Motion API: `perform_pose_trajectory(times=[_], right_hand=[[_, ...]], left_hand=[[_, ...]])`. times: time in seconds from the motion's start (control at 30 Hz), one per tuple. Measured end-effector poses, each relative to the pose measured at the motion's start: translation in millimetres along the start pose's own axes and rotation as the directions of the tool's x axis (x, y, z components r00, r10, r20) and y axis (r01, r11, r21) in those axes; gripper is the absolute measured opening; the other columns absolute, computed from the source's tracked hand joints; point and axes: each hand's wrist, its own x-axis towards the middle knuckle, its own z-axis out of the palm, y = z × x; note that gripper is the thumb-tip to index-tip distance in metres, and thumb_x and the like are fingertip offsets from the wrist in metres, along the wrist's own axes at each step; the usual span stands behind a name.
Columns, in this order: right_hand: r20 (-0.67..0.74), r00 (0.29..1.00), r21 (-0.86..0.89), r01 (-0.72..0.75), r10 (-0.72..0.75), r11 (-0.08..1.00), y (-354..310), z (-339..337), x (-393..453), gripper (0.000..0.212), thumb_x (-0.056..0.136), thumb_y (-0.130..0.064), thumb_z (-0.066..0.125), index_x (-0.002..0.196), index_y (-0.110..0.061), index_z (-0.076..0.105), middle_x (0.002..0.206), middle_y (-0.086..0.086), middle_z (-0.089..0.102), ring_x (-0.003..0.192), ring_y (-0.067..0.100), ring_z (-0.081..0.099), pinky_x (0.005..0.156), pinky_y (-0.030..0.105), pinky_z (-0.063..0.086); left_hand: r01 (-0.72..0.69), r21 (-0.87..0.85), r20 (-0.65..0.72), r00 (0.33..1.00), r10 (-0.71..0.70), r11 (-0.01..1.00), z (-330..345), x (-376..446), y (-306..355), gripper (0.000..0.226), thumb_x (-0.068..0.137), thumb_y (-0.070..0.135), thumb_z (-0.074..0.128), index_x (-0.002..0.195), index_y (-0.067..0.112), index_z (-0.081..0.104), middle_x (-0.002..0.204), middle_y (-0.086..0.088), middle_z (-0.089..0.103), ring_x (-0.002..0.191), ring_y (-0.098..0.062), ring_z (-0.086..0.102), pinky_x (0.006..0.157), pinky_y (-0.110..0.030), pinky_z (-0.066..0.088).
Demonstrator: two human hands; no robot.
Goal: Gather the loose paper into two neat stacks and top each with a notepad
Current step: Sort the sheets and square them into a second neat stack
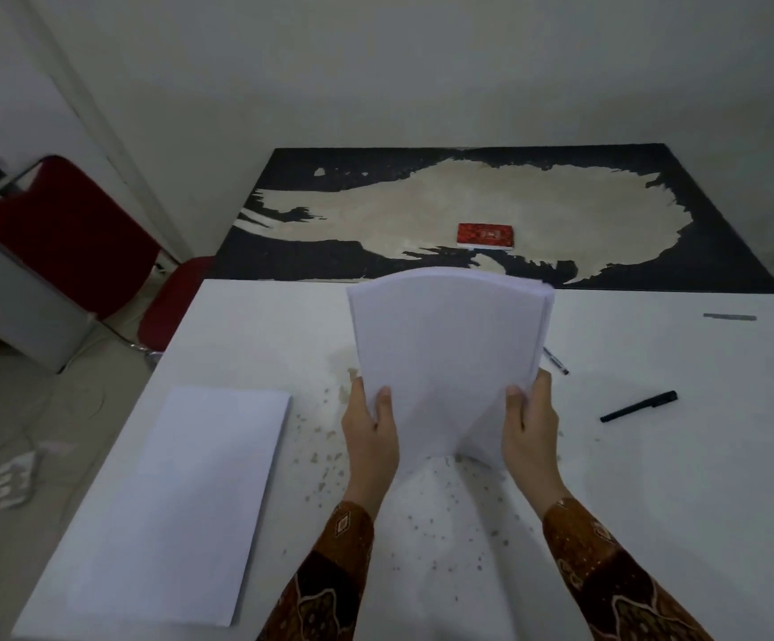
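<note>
White paper sheaf (450, 358) upright on counter (653, 478), left hand (371, 432) and right hand (531, 432) gripping its side edges; second stack (191, 497) flat at left.

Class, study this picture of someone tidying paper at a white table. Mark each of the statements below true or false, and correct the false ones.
1. Both hands hold one sheaf of paper upright. True: the left hand and the right hand grip the sheaf of paper by its lower sides.
2. A flat paper stack lies to the right of the hands. False: the flat stack lies to their left.
3. A red notepad sits on the flat stack. False: the red notepad lies on the dark table beyond.
4. A black pen lies on the white table, right of the hands. True: black pen, white table.
</note>
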Motion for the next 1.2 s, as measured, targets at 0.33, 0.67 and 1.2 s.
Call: perform_pose_trajectory(times=[0.33, 0.67, 1.2], right_hand=[[0.401, 0.862, 0.005, -0.341, 0.310, 0.940, -21.4, 111.0, -49.3, 0.021, 0.098, -0.012, 0.044, 0.118, -0.011, 0.047, 0.114, 0.004, 0.059, 0.107, 0.021, 0.057, 0.096, 0.034, 0.044], [0.421, 0.746, -0.294, -0.425, 0.515, 0.856, -22.5, 267.5, -130.1, 0.009, 0.095, -0.012, 0.045, 0.102, -0.009, 0.050, 0.108, 0.013, 0.057, 0.091, 0.021, 0.055, 0.079, 0.029, 0.047], [0.208, 0.547, -0.214, -0.783, 0.811, 0.584, -33.9, 325.7, -105.3, 0.069, 0.083, -0.027, 0.068, 0.136, 0.003, 0.037, 0.130, 0.016, 0.048, 0.117, 0.030, 0.052, 0.087, 0.033, 0.046]], left_hand=[[0.233, 0.410, -0.083, 0.972, -0.219, 0.882, -160.6, 43.5, -21.7, 0.017, 0.096, 0.016, 0.050, 0.109, 0.008, 0.055, 0.095, -0.004, 0.059, 0.087, -0.026, 0.060, 0.064, -0.027, 0.045], [0.342, 0.727, -0.109, 0.914, -0.392, 0.596, -302.3, 72.4, -137.9, 0.024, 0.091, 0.018, 0.052, 0.104, -0.001, 0.058, 0.109, -0.017, 0.053, 0.097, -0.033, 0.053, 0.079, -0.037, 0.046], [0.380, 0.553, 0.002, 0.889, -0.457, 0.741, -335.5, 109.8, -192.0, 0.052, 0.081, 0.039, 0.066, 0.121, 0.008, 0.059, 0.105, -0.021, 0.058, 0.099, -0.035, 0.056, 0.086, -0.045, 0.051]])
